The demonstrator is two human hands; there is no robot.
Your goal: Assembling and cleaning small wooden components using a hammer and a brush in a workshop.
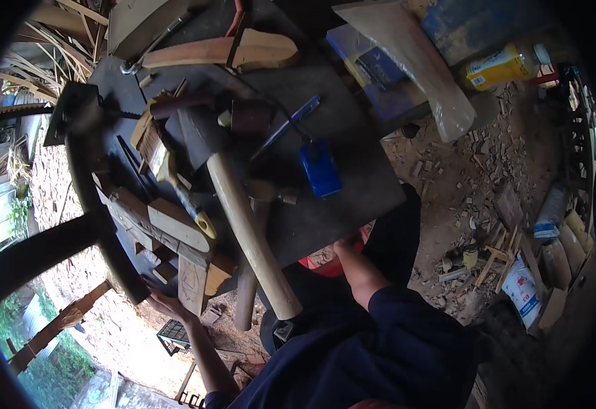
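A: Down at the lower left of the frame, there's the left hand (168,305), right by the foot of the dark wooden post (115,255); is it gripping?
B: Can't tell from here; its fingers point up toward that foot, and whether they touch it is unclear.
A: Over to the lower centre now; the right hand (346,247) is at the near edge of the dark tabletop (363,211), just beside a red object (329,270); anything in its grasp?
B: Its fingers are mostly hidden; clenched or loose, I can't say!
A: And what a crowded top; a pale-handled hammer (245,228) slants through the middle, its handle reaching past the near edge!
B: Left of it lies a brush (187,204) with a yellow-tipped handle, across the wooden blocks (177,223); right of centre sits a bright blue object (320,169); and at the upper right, a yellow-labelled bottle (499,67) lies tipped on its side!
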